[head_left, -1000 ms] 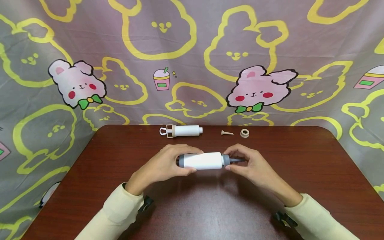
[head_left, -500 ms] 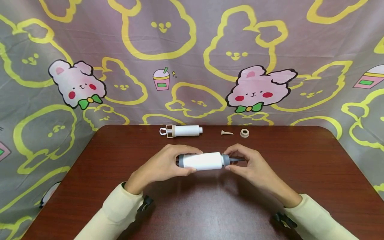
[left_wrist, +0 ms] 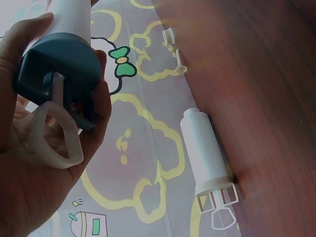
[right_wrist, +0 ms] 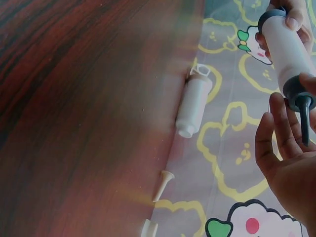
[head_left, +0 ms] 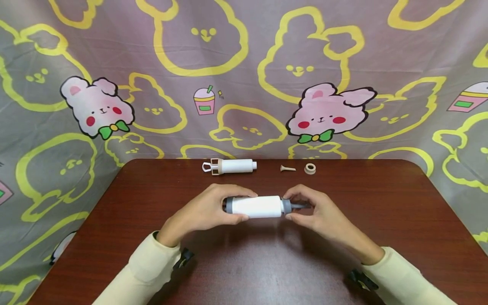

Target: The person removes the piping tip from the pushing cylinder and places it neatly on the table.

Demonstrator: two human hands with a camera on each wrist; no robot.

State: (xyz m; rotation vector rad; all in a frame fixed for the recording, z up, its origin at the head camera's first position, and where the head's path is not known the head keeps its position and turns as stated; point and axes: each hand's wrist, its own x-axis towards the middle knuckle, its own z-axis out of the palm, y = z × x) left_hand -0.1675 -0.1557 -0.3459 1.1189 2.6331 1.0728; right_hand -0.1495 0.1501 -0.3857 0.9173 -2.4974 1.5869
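1. In the middle of the head view, a white tube [head_left: 259,206] lies level between the two hands, above the table [head_left: 244,262].
2. The left hand [head_left: 207,207] grips its left end, thumb below and fingers above; the palm hides most of the dark-grey end piece there.
3. Upper left of the left wrist view, that end piece [left_wrist: 61,61] shows plainly with a translucent pull loop [left_wrist: 75,157]; the tube's far end is cut off by the top edge.
4. The right hand [head_left: 320,207] pinches the grey collar [head_left: 286,206] at the tube's right end. Its palm is cut off at the right wrist view's right edge.
5. A grey nozzle [head_left: 300,206] points right from the collar, its tip hard to make out against the hand.
6. Upper centre, a beige-ended tube [head_left: 237,166], a beige cone [head_left: 287,168] and a beige ring [head_left: 310,172] lie apart; the right wrist view's bottom edge cuts the ring.
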